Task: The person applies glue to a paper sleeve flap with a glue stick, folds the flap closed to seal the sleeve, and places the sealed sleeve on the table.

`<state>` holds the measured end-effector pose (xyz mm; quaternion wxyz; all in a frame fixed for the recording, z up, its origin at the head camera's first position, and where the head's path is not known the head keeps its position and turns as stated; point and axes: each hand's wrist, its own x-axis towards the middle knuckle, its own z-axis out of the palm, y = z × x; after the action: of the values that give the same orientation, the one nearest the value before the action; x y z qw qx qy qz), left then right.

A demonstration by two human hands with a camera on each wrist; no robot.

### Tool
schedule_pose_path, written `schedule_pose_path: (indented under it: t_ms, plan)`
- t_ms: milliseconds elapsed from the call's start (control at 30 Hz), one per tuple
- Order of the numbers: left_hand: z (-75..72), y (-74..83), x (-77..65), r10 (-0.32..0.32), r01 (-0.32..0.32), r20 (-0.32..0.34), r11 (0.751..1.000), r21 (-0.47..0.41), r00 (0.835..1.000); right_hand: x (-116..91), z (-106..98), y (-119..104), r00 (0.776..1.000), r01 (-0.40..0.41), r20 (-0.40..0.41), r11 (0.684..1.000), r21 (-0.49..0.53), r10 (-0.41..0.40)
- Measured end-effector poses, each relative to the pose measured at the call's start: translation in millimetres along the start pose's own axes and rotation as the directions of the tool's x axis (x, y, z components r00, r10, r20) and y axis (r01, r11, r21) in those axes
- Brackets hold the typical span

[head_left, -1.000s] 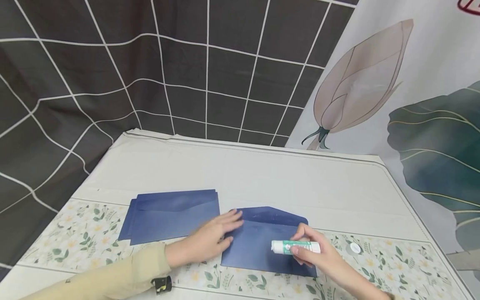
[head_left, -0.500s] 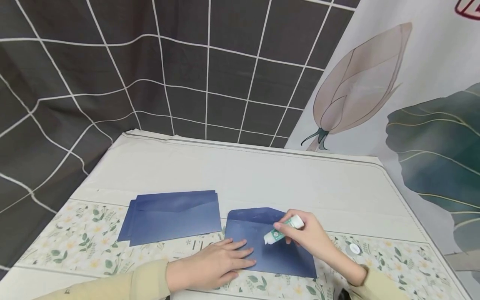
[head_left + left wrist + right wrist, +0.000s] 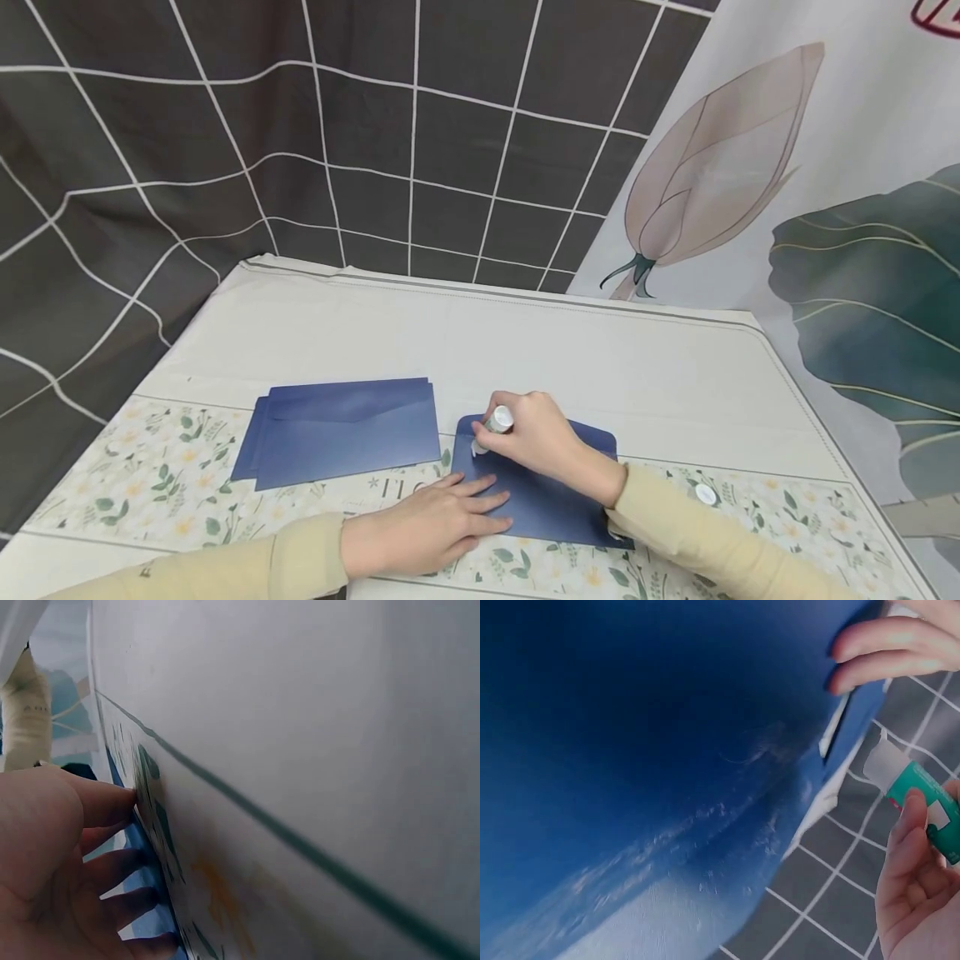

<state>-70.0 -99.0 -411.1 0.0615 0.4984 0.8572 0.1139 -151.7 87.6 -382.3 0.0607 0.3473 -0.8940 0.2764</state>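
A dark blue envelope (image 3: 551, 508) lies with its flap spread away from the person. My left hand (image 3: 433, 523) rests on its lower left part, fingers spread and fairly straight; the left wrist view shows those fingertips (image 3: 142, 900) touching the blue paper. In my right hand (image 3: 538, 437) is a white and green glue stick (image 3: 500, 419), gripped between thumb and fingers. Its uncapped end points down near the left end of the flap fold; whether it touches the paper cannot be told. Whitish glue smears (image 3: 697, 825) show along the paper in the right wrist view.
Several more blue envelopes (image 3: 345, 433) lie stacked to the left. A small round white object (image 3: 706, 493) stands on the flowered tablecloth (image 3: 787, 521) at the right. Behind the table hangs a dark checked curtain (image 3: 360, 125).
My left hand has come down from the envelope's upper left edge to its lower left. My right hand has carried the glue stick left and tipped it down at the flap fold.
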Motion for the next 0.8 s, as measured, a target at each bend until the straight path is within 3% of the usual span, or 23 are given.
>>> schedule_pose_path:
  t_ms: [200,433,800]
  plan:
    - [-1.0,-0.3,0.0,0.003,-0.003,0.012,1.0,-0.002,1.0,13,16,4,0.998,0.048,0.04,0.997,-0.064,-0.045]
    - [-1.1,-0.4,-0.7,0.006,-0.007,0.034,1.0,0.019,0.999,18,26,6,0.996,0.086,0.028,0.992,-0.089,-0.084]
    - [-0.8,-0.7,-3.6,0.0,0.002,0.047,0.999,-0.05,0.999,24,29,3,0.989,0.146,0.057,0.972,-0.184,-0.138]
